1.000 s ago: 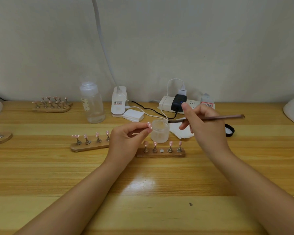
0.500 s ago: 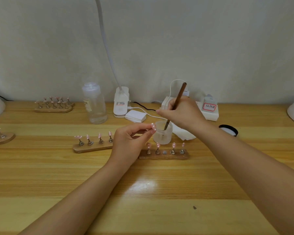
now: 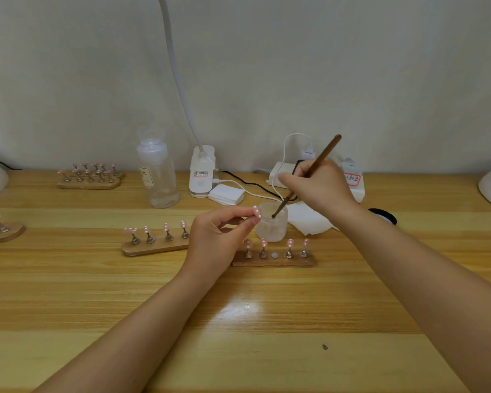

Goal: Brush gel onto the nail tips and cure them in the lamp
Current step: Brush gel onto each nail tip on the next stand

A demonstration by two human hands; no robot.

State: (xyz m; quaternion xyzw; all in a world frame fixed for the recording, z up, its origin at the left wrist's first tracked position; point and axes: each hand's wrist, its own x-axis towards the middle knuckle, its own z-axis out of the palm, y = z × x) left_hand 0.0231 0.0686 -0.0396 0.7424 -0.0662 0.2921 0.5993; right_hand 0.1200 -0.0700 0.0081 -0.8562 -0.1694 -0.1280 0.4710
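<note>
Now brush [image 3: 306,177] tip dips in jar [image 3: 272,226], prev. outside.

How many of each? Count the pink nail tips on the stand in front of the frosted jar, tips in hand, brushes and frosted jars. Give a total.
Pink nail tips on the stand: 4
Held nail tip, in the left hand: 1
Brush, in the right hand: 1
Frosted jar: 1
Total: 7

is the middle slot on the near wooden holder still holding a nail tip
No, the middle slot of the near wooden holder shows a bare disc between four pink nail tips.
</note>
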